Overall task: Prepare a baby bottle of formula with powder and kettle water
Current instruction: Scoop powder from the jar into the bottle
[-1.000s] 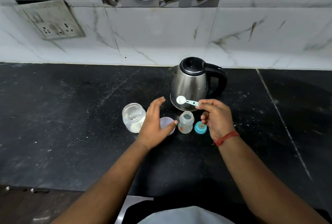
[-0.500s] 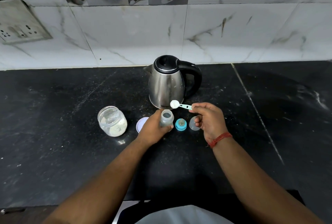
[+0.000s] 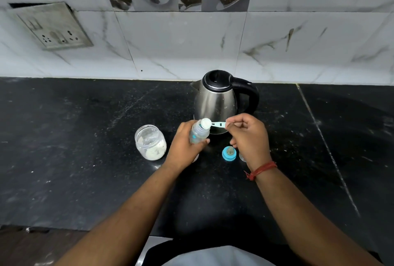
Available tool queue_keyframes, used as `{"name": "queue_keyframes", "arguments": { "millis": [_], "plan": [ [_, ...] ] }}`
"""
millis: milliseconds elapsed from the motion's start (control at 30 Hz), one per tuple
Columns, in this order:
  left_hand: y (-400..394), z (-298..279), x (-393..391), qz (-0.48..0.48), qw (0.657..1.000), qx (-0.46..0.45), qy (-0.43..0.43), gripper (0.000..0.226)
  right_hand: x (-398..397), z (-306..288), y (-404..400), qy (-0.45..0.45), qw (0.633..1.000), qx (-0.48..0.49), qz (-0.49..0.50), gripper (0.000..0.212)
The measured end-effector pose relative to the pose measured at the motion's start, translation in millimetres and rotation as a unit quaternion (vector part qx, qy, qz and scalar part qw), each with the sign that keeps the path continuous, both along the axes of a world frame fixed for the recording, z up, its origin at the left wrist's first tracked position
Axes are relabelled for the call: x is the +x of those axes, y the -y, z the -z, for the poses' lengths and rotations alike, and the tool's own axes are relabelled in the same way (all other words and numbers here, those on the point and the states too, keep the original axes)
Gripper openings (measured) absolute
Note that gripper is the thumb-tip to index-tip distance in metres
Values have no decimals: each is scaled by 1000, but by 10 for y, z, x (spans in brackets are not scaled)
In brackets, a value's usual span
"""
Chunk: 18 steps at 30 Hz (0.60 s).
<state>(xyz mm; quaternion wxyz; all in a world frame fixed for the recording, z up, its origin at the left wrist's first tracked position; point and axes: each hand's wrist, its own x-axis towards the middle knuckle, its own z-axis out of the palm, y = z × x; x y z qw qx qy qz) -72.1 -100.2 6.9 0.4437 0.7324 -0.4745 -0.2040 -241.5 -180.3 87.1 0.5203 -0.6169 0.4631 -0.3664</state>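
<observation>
A baby bottle (image 3: 199, 133), gripped in the left hand (image 3: 185, 148) and tilted above the black table (image 3: 85, 159), meets a scoop (image 3: 206, 122) of powder pinched by its handle in the right hand (image 3: 248, 137), in front of the kettle (image 3: 217, 101). The step goes best with the scoop's bowl centred over the mouth and tipped slowly, so no powder spills. The open powder jar (image 3: 151, 142) stands just left; a blue cap (image 3: 229, 153) lies by the right hand.
</observation>
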Motion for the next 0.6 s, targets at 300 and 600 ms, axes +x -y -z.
{"name": "queue_keyframes", "arguments": {
  "millis": [300, 600],
  "plan": [
    [-79, -55, 152, -14, 1000, -14, -21, 55, 191, -72, -95, -168, 900, -393, -79, 7],
    [-61, -127, 231, -6, 998, -44, -33, 54, 253, -83, -33, -197, 827, -510, -127, 19]
  ]
}}
